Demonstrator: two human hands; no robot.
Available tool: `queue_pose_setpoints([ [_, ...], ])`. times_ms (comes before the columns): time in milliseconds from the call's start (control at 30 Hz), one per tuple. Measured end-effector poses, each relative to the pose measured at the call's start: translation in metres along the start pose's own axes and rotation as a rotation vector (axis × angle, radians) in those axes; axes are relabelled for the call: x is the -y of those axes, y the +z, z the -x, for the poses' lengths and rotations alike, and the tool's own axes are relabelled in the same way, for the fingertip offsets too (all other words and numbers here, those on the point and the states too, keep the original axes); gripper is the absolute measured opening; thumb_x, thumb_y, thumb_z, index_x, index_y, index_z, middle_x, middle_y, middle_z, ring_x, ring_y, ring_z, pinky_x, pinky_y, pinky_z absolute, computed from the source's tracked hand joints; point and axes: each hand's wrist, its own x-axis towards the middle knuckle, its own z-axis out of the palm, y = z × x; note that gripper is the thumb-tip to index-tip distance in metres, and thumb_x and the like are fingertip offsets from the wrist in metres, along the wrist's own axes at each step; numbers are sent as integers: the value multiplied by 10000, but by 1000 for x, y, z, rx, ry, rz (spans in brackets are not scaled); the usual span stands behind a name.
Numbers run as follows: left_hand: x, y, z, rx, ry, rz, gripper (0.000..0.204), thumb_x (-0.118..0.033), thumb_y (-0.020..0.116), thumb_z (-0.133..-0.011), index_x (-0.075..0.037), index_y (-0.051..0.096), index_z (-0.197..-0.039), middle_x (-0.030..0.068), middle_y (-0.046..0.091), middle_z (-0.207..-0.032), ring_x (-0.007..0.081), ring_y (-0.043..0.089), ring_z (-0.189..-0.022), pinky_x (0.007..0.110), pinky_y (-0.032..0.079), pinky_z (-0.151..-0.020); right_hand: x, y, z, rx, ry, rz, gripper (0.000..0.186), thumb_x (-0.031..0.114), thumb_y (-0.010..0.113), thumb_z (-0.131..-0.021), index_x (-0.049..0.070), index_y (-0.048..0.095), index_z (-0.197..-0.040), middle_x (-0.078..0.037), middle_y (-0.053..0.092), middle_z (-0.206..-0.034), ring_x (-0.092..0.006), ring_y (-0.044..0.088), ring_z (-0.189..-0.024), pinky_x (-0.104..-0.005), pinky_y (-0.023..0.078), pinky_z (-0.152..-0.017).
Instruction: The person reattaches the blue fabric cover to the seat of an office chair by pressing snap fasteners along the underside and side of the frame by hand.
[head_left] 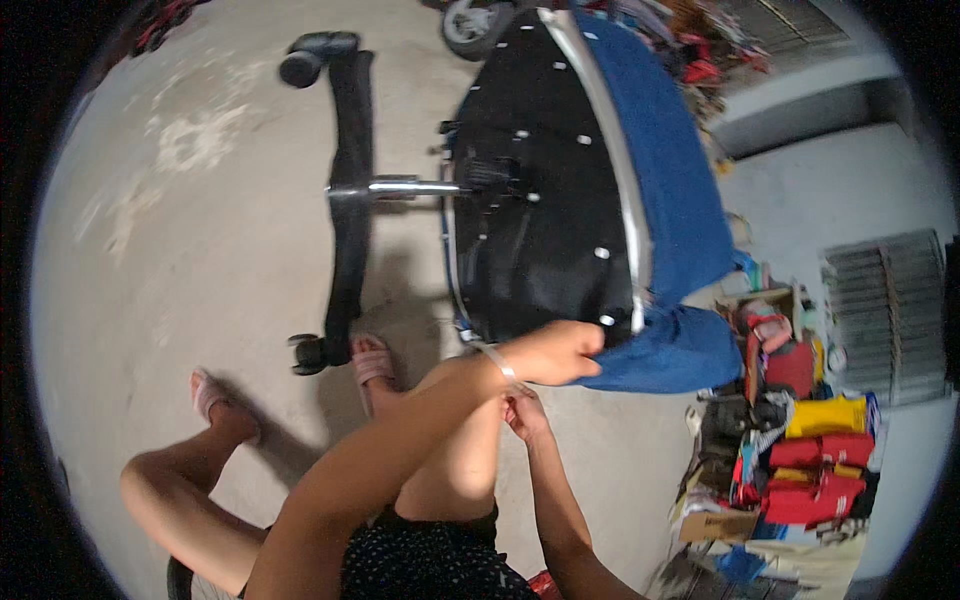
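1. Office-chair seat with black fabric underside (560,230) and blue cloth cover (670,170): at 1 o'clock; underside faces 9 o'clock, long axis running 12 to 6.
2. Silver metal post (420,187): points to 9 o'clock, joining the black star-shaped caster base (350,225) at 10 o'clock.
3. Left hand (555,353): at 4 o'clock, back upward, forearm rising from 7; bent fingers touch the cover's 6 o'clock end. Blur hides whether cloth is pinched.
4. Right hand (525,413): at 5 o'clock, just below the left, forearm from 5, fingers curled; cannot tell whether anything is gripped.
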Motion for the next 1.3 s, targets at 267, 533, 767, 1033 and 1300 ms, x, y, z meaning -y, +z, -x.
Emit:
queue_pose_setpoints([
  [267, 1, -42, 64, -206, -253, 340, 130, -163, 566, -863, -34, 576, -877, 30, 619, -801, 99, 583, -768, 231, 469, -682, 79, 12, 116, -278, -454, 418, 202, 202, 563, -896, 37, 597, -784, -26, 591, -677, -111, 576, -614, -236, 470, -572],
  [533, -15, -59, 120, -536, -343, 441, 68, -109, 555, -854, -45, 559, -834, -5, 598, -742, 71, 537, -679, 215, 432, -620, 168, 76, 169, -720, -1280, 828, 152, 96, 660, -817, 0, 566, -746, -25, 561, -670, -87, 495, -583, -233, 422, -563],
  [767, -24, -58, 155, -440, -335, 405, 31, -27, 522, -877, -13, 529, -851, 29, 588, -792, 87, 550, -714, 239, 467, -676, 245, 139, 139, -854, -1492, 1480, 341, 157, 699, -737, 15, 539, -1002, -140, 547, -890, -303, 557, -753, -388, 461, -653],
  [1033, -1, -73, 213, -465, -431, 184, 47, -30, 550, -847, 14, 536, -842, 57, 597, -768, 110, 576, -727, 259, 475, -666, 298, 118, 117, -518, -1252, 679, 164, 102, 614, -831, -9, 608, -710, 85, 458, -635, -6, 340, -579, -201, 229, -467],
  [1300, -28, -90, 235, -332, -519, -20, 39, -31, 547, -837, 6, 538, -829, 72, 597, -754, 131, 570, -691, 290, 470, -640, 299, 116, 128, -505, -1158, 703, 126, 105, 649, -816, -7, 634, -759, 73, 520, -682, -22, 411, -617, -181, 298, -538],
])
